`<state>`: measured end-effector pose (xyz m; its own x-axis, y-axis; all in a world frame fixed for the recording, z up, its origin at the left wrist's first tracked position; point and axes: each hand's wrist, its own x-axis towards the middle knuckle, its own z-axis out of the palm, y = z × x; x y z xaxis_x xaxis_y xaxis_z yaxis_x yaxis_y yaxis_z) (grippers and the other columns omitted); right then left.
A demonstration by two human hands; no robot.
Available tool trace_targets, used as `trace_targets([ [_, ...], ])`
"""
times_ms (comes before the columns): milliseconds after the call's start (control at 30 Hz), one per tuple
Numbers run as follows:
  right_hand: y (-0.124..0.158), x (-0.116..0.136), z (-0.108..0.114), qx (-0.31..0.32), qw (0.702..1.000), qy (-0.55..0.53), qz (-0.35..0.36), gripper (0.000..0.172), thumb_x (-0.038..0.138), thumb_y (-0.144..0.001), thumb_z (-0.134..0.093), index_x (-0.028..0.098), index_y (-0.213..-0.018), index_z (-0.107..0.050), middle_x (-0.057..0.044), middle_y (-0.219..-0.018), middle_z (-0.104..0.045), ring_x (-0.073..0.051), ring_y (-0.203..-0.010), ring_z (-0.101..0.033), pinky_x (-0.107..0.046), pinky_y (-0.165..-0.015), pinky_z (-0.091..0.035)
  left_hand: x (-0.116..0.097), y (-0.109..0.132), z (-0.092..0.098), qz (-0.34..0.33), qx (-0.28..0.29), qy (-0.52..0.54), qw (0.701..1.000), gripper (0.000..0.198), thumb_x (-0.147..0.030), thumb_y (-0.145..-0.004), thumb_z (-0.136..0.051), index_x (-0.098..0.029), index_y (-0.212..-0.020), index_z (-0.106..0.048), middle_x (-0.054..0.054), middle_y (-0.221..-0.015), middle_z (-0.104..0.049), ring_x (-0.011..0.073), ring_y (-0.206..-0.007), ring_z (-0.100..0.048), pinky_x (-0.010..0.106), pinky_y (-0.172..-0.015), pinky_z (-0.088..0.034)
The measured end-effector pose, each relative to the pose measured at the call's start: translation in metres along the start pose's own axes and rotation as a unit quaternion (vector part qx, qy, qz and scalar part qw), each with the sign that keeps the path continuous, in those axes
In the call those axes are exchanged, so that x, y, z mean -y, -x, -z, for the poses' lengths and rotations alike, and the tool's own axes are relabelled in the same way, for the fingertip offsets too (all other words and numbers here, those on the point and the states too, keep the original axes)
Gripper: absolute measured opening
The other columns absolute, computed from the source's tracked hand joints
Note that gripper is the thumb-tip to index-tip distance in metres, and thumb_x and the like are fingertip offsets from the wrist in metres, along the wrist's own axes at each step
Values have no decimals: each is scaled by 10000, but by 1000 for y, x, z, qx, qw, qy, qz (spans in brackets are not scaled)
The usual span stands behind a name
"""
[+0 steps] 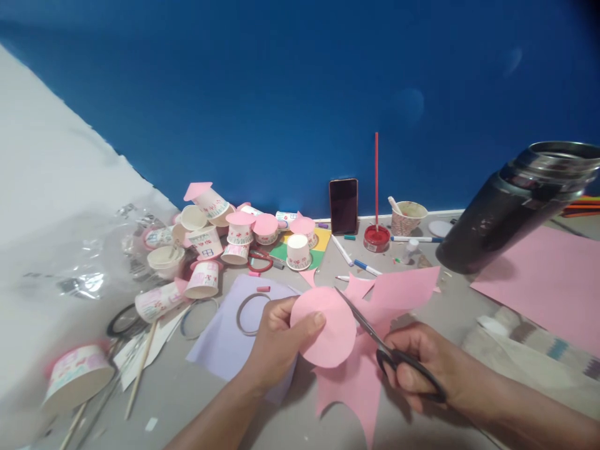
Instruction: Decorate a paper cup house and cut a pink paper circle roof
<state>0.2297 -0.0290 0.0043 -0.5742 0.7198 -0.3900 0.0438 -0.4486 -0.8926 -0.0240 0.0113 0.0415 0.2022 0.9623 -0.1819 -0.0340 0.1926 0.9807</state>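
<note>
My left hand pinches a round pink paper disc, thumb on top, fingers mostly hidden beneath. My right hand is wrapped round the black handles of a pair of scissors. The blades lie along the disc's right edge and look nearly closed. Beyond and below the disc spreads a pink paper offcut with curved cut-outs; whether it still joins the disc I cannot tell. Under my left forearm is a lilac sheet with a roll of tape on it.
Several decorated paper cups, some with pink paper tops, crowd the left. A phone leans on the blue wall beside a red pot holding an upright red stick. Markers lie nearby. A dark flask and pink sheet are right.
</note>
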Motion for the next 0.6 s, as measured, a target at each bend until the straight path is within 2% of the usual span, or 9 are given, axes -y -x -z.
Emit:
trace_targets([
  [267, 0, 5, -1, -3, 1000, 13, -7, 279, 417, -753, -706, 192, -682, -558, 19, -510, -608, -66, -411, -368, -212, -426, -215, 3, -1, 2, 6, -4, 0, 1000, 454, -545, -683, -889, -118, -691, -737, 54, -656, -672, 156, -611, -578, 250, -562, -489],
  [400, 0, 7, -1, 0, 1000, 18, 0, 281, 404, -741, -709, 195, -652, -543, 14, -504, -603, -74, -434, -404, -216, -448, -242, 2, 0, 3, 3, -5, -5, 1000, 443, -534, -679, -891, -121, -677, -731, 45, -638, -666, 150, -593, -568, 248, -552, -480],
  [600, 0, 6, -2, 3, 1000, 11, -9, 264, 380, -709, -723, 192, -639, -552, 19, -497, -589, -70, -427, -380, -218, -446, -220, -3, 0, 4, 2, 5, 2, 1000, 447, -529, -655, -902, -121, -645, -718, 43, -620, -654, 148, -566, -565, 250, -523, -469],
])
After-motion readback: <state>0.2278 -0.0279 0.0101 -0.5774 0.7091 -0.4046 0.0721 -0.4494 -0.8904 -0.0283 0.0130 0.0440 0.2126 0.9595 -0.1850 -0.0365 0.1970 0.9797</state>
